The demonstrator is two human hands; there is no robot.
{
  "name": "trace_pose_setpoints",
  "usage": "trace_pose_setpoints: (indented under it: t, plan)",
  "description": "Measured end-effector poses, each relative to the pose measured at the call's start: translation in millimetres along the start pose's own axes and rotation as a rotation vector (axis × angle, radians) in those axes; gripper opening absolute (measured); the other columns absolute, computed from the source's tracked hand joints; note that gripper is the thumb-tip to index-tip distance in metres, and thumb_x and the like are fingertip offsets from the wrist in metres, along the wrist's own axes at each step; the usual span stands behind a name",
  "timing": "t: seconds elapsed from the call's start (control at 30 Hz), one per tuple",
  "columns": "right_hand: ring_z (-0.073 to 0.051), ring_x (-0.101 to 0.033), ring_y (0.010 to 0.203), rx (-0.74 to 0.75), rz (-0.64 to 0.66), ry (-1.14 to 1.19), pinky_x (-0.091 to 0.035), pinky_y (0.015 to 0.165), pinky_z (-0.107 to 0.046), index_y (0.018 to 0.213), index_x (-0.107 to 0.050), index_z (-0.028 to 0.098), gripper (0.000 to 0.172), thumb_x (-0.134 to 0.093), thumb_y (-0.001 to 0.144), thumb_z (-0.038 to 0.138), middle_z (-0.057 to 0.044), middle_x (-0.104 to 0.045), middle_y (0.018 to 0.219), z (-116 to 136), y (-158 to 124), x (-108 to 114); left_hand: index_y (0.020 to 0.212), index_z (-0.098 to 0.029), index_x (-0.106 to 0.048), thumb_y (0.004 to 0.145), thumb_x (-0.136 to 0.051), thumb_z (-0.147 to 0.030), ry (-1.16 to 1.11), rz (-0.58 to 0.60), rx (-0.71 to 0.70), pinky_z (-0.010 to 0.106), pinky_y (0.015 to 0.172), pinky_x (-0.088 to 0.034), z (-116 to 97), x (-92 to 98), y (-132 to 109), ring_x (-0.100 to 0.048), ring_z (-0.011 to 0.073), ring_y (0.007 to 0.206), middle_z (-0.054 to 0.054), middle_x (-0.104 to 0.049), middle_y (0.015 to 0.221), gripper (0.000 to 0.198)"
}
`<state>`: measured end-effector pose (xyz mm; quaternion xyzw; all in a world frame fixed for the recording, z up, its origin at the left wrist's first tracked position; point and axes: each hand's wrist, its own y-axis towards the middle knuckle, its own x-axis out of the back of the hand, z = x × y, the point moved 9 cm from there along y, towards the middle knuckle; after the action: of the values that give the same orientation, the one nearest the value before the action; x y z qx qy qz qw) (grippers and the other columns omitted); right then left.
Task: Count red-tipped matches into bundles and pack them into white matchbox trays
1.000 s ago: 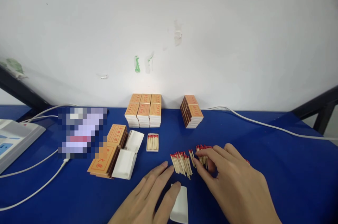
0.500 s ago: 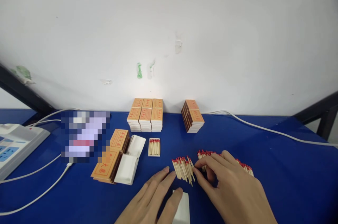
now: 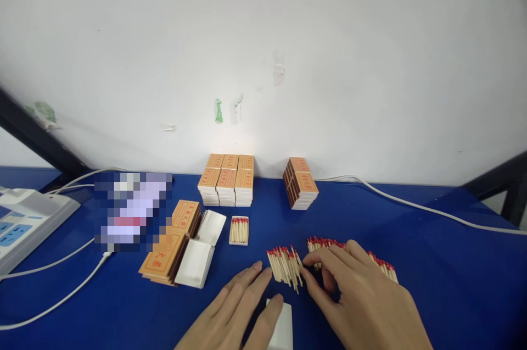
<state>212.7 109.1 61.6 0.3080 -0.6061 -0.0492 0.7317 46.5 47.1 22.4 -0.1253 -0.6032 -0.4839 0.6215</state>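
A small pile of red-tipped matches lies between my hands. My left hand is open, its fingers stretched out at the pile's left side. Its thumb overlaps a white matchbox tray near the front edge of view; whether it presses on it I cannot tell. My right hand is curled, thumb and index fingertips close together at the pile's right edge. Anything between those fingertips is hidden or too small to make out. Behind and partly under this hand lies a larger row of matches.
A tray filled with matches stands left of the pile. Orange matchboxes form a wide stack and a narrow stack by the wall. Orange covers and white trays sit left. A power strip and cables lie further left.
Both hands hold nearly the same places and poses. The view has shifted slightly; the matches and boxes show no clear movement.
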Motion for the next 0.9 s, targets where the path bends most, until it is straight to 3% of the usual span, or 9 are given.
trace_pose_setpoints:
  t: [0.23, 0.6, 0.9]
  plan:
    - [-0.021, -0.066, 0.062, -0.024, 0.028, 0.025, -0.047, 0.042, -0.028, 0.085, -0.066, 0.030, 0.025, -0.053, 0.107, 0.030, 0.002, -0.064, 0.066, -3.9, -1.6, -2.4, 0.153, -0.016, -0.066, 0.122, -0.036, -0.023, -0.039, -0.037, 0.015, 0.040, 0.121, -0.054, 1.0, -0.1, -1.9, -0.065, 0.0294, 0.147, 0.016, -0.066, 0.157, 0.044]
    - [-0.022, -0.073, 0.070, 0.004, 0.038, 0.053, -0.055, 0.048, -0.030, 0.088, -0.071, 0.031, 0.032, -0.050, 0.111, 0.034, 0.002, -0.076, 0.077, 1.3, -0.4, -2.2, 0.150, -0.013, -0.066, 0.119, -0.038, -0.019, -0.061, 0.000, 0.033, 0.043, 0.113, -0.061, -1.2, -2.6, 1.1, -0.065, 0.0333, 0.146, 0.019, -0.066, 0.156, 0.043]
    - [-0.023, -0.069, 0.065, -0.019, 0.021, 0.049, -0.050, 0.046, -0.030, 0.086, -0.069, 0.030, 0.028, -0.053, 0.109, 0.031, 0.003, -0.069, 0.068, 4.3, 0.7, 1.7, 0.150, -0.012, -0.065, 0.118, -0.042, -0.019, -0.115, -0.029, 0.056, 0.044, 0.116, -0.060, 0.3, -3.4, 0.0, -0.065, 0.0325, 0.146, 0.018, -0.067, 0.155, 0.040]
